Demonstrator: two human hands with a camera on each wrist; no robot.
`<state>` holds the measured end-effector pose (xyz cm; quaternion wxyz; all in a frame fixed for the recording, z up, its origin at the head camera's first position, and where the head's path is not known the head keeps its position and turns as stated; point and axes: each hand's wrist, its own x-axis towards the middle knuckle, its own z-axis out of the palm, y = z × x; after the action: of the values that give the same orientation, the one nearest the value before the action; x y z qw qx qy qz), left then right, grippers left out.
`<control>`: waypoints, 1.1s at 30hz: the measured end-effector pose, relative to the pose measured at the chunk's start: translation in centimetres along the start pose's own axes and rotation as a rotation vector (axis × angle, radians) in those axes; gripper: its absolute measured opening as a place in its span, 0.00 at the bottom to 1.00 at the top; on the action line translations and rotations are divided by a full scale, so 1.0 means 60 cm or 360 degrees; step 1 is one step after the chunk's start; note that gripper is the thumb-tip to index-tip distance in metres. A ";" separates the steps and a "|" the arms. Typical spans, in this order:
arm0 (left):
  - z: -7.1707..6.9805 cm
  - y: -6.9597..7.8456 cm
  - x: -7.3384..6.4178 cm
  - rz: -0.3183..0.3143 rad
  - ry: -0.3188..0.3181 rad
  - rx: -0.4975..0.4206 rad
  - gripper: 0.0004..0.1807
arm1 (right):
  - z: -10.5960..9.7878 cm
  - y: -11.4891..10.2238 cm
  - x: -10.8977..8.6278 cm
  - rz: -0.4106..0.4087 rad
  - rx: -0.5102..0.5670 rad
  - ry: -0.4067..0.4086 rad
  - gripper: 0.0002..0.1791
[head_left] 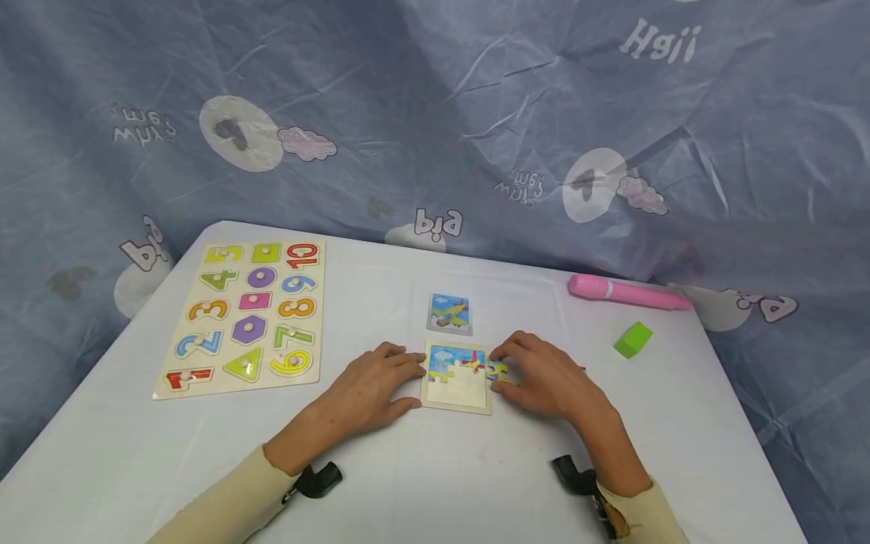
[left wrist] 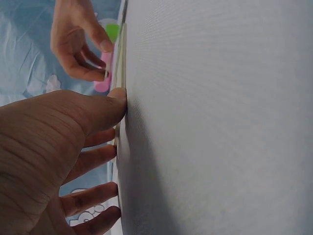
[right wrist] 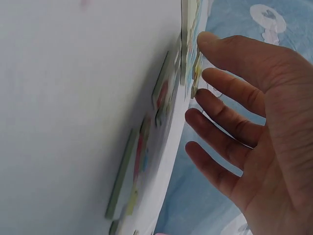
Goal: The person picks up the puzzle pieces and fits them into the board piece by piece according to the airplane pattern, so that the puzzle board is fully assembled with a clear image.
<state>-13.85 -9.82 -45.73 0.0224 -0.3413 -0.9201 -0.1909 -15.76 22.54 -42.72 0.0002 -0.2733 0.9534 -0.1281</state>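
A small wooden jigsaw tray [head_left: 458,397] lies mid-table, with several picture pieces fitted along its top and left and bare wood below. My left hand [head_left: 374,387] rests at the tray's left edge, thumb and fingertips touching it with the fingers fairly straight. At the right edge, my right hand [head_left: 549,372] pinches a jigsaw piece [head_left: 498,370] between thumb and fingertips, slightly above the table. The right wrist view shows that piece [right wrist: 196,73] at the thumb tip, with the other fingers spread loosely. Loose jigsaw pieces [right wrist: 122,174] lie on the table below the hand, mostly hidden in the head view.
Behind the tray lies a small airplane picture card [head_left: 450,314]. A number-and-shape peg board [head_left: 263,313] occupies the left side. To the right are a green block [head_left: 633,340] and a pink marker-like stick [head_left: 628,293]. A patterned blue cloth [head_left: 408,113] hangs behind the table.
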 end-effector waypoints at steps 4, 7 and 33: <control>-0.003 0.000 -0.002 -0.0012 0.0008 -0.0003 0.25 | 0.003 -0.011 0.009 -0.0022 0.0001 -0.0002 0.21; -0.003 -0.001 -0.003 -0.0013 0.0010 -0.0006 0.25 | 0.005 -0.020 0.015 -0.0035 0.0009 -0.0025 0.21; -0.001 -0.002 0.000 0.0000 -0.0008 -0.0013 0.25 | 0.025 -0.062 0.045 -0.0131 -0.0015 -0.0112 0.21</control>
<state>-13.97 -9.92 -45.73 0.0187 -0.3420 -0.9193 -0.1937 -15.99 17.73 -43.08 0.0271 -0.3166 0.9413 -0.1139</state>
